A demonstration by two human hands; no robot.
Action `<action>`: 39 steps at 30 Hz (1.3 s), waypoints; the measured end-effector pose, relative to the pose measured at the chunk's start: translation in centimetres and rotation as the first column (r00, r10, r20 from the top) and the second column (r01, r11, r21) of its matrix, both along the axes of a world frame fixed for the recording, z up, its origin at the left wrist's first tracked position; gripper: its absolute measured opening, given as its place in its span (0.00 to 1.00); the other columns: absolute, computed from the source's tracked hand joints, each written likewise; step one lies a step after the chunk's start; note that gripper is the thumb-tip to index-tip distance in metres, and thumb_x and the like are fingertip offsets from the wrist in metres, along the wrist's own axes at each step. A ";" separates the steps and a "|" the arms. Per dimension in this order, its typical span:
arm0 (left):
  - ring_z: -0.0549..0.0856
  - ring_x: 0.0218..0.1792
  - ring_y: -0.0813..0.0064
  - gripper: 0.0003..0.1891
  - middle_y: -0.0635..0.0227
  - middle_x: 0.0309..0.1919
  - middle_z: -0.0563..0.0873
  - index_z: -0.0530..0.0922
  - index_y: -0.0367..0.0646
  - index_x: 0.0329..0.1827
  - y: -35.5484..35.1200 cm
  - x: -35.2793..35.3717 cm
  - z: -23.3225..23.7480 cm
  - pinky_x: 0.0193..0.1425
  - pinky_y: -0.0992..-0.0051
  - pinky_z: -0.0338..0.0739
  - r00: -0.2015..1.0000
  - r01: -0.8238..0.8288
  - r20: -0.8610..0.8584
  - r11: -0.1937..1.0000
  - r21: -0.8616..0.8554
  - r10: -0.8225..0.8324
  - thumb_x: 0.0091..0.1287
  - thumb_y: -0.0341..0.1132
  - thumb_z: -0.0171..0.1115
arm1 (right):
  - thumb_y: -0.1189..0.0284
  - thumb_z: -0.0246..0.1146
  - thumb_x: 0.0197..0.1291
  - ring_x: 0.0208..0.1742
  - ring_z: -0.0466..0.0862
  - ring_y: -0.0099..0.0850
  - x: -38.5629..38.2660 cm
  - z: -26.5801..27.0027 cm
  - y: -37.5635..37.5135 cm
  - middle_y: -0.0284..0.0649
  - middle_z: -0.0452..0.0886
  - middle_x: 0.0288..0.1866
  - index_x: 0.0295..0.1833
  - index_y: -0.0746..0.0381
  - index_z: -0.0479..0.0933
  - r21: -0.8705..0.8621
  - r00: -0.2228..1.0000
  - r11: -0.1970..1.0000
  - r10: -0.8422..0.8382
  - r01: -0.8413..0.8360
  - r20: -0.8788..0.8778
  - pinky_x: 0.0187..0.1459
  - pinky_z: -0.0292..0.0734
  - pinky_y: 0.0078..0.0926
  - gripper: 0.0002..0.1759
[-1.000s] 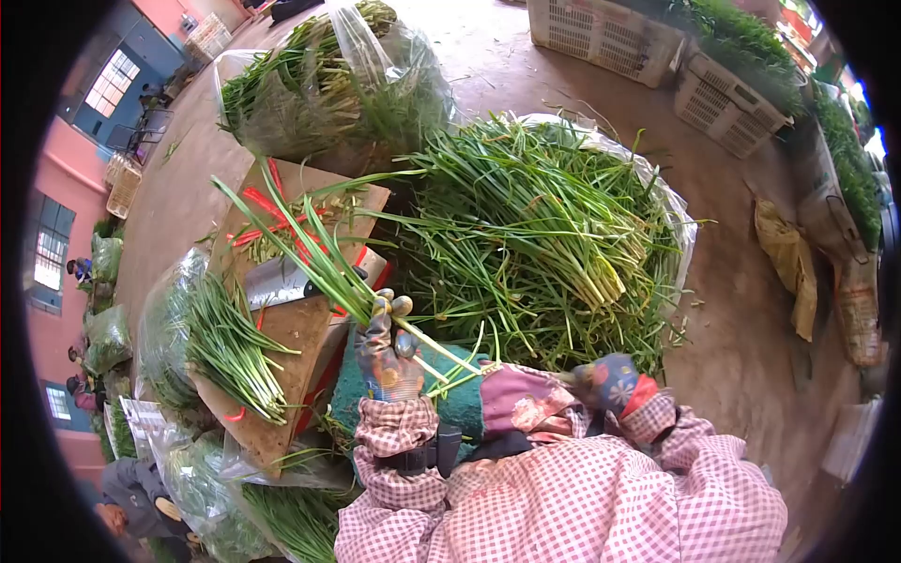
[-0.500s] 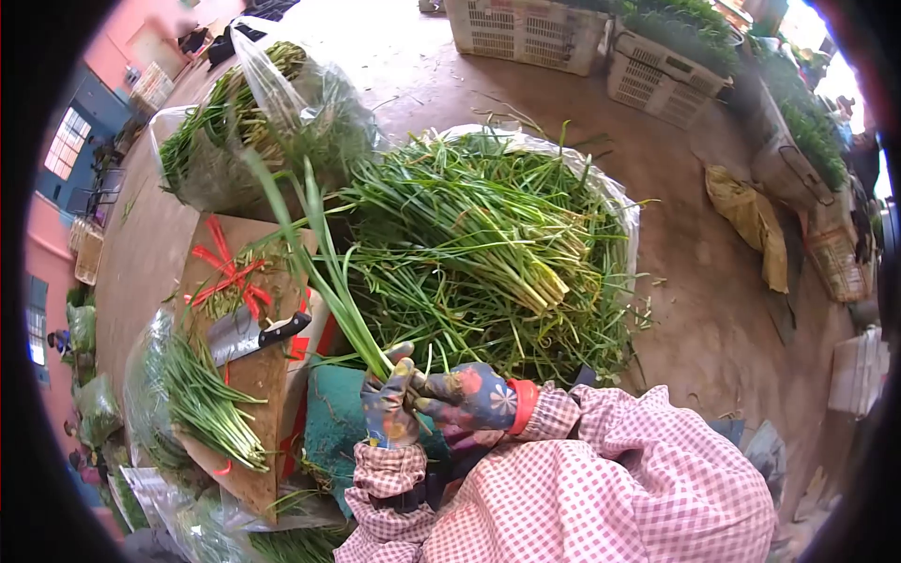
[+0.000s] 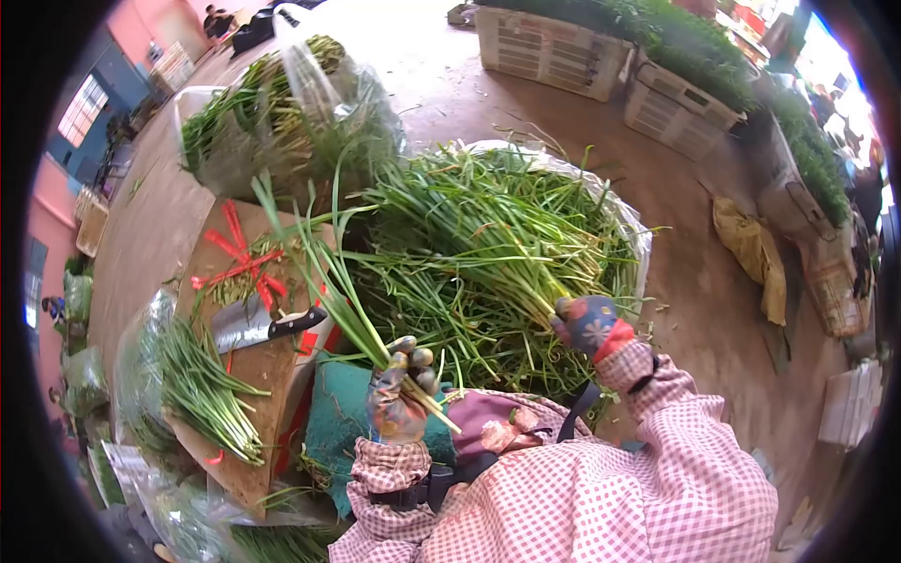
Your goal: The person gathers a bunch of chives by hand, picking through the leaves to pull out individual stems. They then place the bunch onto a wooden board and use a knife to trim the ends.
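Note:
My left hand (image 3: pixel 399 394) is closed around a small bunch of chives (image 3: pixel 347 300), long green leaves up and pale stem ends poking out below the fingers. At the right of a big chive pile (image 3: pixel 488 235), my right hand (image 3: pixel 587 324) has its fingers bent on the pale stem ends of the chives there. Both hands wear patterned gloves. To the left, a cleaver (image 3: pixel 258 324) with a black handle lies on a wooden board (image 3: pixel 253 394). A tidy bundle of chives (image 3: pixel 211 389) rests on the board's left side, and red ties (image 3: pixel 239 258) lie at its far end.
A clear plastic bag of greens (image 3: pixel 291 122) stands beyond the board. White crates (image 3: pixel 554 56) filled with greens line the back and right. A yellowish sack (image 3: pixel 751 249) lies on the floor at right. A teal cushion (image 3: pixel 333 403) sits beside the board.
My right hand has left my left hand and moved right to the pile's stem ends. My left hand still holds its bunch, now with the stem ends showing. The view has shifted slightly.

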State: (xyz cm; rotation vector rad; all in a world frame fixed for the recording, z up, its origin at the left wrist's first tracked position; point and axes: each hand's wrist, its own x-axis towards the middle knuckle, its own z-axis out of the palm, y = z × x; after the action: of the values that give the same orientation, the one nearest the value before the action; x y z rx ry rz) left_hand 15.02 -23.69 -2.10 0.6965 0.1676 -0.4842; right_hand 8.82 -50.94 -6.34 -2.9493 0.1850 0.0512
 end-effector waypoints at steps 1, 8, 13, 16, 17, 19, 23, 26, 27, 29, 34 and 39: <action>0.73 0.17 0.81 0.14 0.65 0.28 0.81 0.71 0.38 0.48 0.8 0.1 -0.8 0.19 0.79 0.66 0.998 0.049 0.044 0.999 -0.005 -0.049 0.61 0.34 0.53 | 0.60 0.58 0.50 0.19 0.76 0.40 -0.2 1.6 0.3 0.43 0.73 0.14 0.29 0.59 0.74 0.127 0.999 0.992 -0.030 0.027 0.022 0.22 0.71 0.35 0.13; 0.66 0.09 0.88 0.14 0.66 0.28 0.82 0.72 0.39 0.47 1.8 0.2 -1.1 0.14 0.82 0.63 0.999 -0.029 0.023 0.999 0.027 0.028 0.59 0.31 0.55 | 0.60 0.61 0.47 0.17 0.74 0.42 0.9 -1.5 0.4 0.42 0.71 0.12 0.27 0.58 0.71 -0.089 0.997 0.994 -0.059 0.062 0.039 0.20 0.68 0.36 0.13; 0.66 0.09 0.88 0.13 0.65 0.29 0.82 0.72 0.38 0.48 2.6 -0.4 -0.7 0.13 0.85 0.62 0.996 -0.075 0.056 0.996 0.048 0.072 0.61 0.31 0.53 | 0.64 0.61 0.48 0.15 0.74 0.36 1.0 5.0 1.0 0.39 0.73 0.13 0.25 0.61 0.72 0.285 0.997 0.958 -0.047 0.027 0.063 0.20 0.70 0.31 0.11; 0.67 0.09 0.89 0.11 0.64 0.29 0.82 0.73 0.37 0.45 2.4 -0.6 -0.3 0.12 0.86 0.60 0.993 -0.070 0.093 0.997 0.029 0.067 0.61 0.30 0.51 | 0.67 0.60 0.53 0.16 0.74 0.20 -0.4 9.1 1.9 0.37 0.76 0.17 0.30 0.63 0.74 0.789 0.972 0.611 -0.219 0.064 0.090 0.18 0.67 0.20 0.09; 0.67 0.09 0.89 0.11 0.63 0.28 0.82 0.73 0.36 0.45 2.0 -0.7 0.2 0.11 0.86 0.60 0.989 -0.090 0.128 0.994 0.069 0.081 0.61 0.30 0.51 | 0.68 0.59 0.54 0.15 0.74 0.19 -0.4 7.9 2.3 0.36 0.76 0.18 0.30 0.63 0.74 0.835 0.954 0.550 -0.263 0.028 0.142 0.17 0.67 0.18 0.09; 0.67 0.09 0.87 0.11 0.63 0.24 0.81 0.73 0.36 0.45 1.3 -0.6 0.7 0.10 0.87 0.60 0.992 -0.085 0.103 0.992 0.094 0.075 0.59 0.29 0.54 | 0.69 0.61 0.54 0.16 0.75 0.19 0.5 2.3 2.2 0.32 0.75 0.17 0.30 0.64 0.73 0.931 0.939 0.177 -0.190 0.319 -0.286 0.16 0.66 0.14 0.09; 0.70 0.09 0.86 0.14 0.60 0.26 0.82 0.74 0.35 0.44 0.2 -1.3 1.0 0.10 0.89 0.62 0.998 -0.052 0.040 0.980 0.191 0.045 0.54 0.27 0.60 | 0.70 0.62 0.52 0.21 0.78 0.23 -1.2 3.6 6.1 0.35 0.76 0.21 0.33 0.65 0.72 0.911 0.880 -0.206 -0.251 0.358 -0.403 0.18 0.71 0.16 0.09; 0.70 0.11 0.88 0.14 0.58 0.30 0.83 0.74 0.35 0.44 -1.9 -1.7 -0.2 0.11 0.90 0.62 0.990 -0.025 0.142 0.979 0.200 -0.004 0.54 0.27 0.60 | 0.69 0.62 0.52 0.18 0.76 0.21 -1.5 3.9 9.0 0.35 0.77 0.20 0.33 0.65 0.72 0.945 0.900 -0.150 -0.293 0.290 -0.323 0.19 0.68 0.13 0.11; 0.67 0.10 0.90 0.17 0.60 0.29 0.83 0.72 0.34 0.47 -3.0 -1.7 -0.1 0.10 0.90 0.58 0.999 -0.008 0.034 0.916 0.400 -0.006 0.54 0.27 0.59 | 0.68 0.63 0.51 0.18 0.76 0.20 -1.9 3.9 9.8 0.35 0.77 0.20 0.33 0.65 0.72 0.949 0.902 -0.111 -0.296 0.295 -0.315 0.20 0.69 0.13 0.11; 0.66 0.10 0.91 0.18 0.65 0.28 0.83 0.72 0.37 0.49 -3.7 -1.4 -1.0 0.11 0.90 0.57 0.999 0.049 -0.025 0.870 0.491 -0.042 0.54 0.27 0.60 | 0.69 0.64 0.51 0.22 0.74 0.18 -2.5 3.7 10.8 0.32 0.77 0.23 0.34 0.64 0.73 0.957 0.928 -0.126 -0.238 0.262 -0.286 0.25 0.70 0.16 0.11; 0.73 0.20 0.91 0.15 0.74 0.31 0.80 0.74 0.40 0.46 -3.9 -2.1 -3.6 0.16 0.89 0.64 0.994 -0.074 0.112 0.838 0.541 0.015 0.55 0.29 0.61 | 0.69 0.64 0.50 0.22 0.77 0.23 -2.6 1.3 12.6 0.36 0.77 0.22 0.35 0.64 0.74 0.949 0.970 0.316 -0.231 0.000 0.077 0.24 0.71 0.21 0.11; 0.78 0.25 0.83 0.19 0.67 0.32 0.80 0.71 0.37 0.49 -2.9 -2.2 -4.0 0.26 0.83 0.76 0.993 -0.091 0.107 0.867 0.491 0.044 0.52 0.26 0.61 | 0.70 0.64 0.50 0.19 0.76 0.26 -1.8 2.9 13.1 0.40 0.77 0.20 0.34 0.63 0.74 0.729 0.945 0.643 -0.025 -0.235 0.326 0.23 0.70 0.22 0.09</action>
State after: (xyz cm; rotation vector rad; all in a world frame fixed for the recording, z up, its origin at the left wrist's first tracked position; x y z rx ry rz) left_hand 12.77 -26.60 -6.11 1.2131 0.2325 -0.3392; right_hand 7.05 -37.84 -3.46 -2.0605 -0.0588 -0.2580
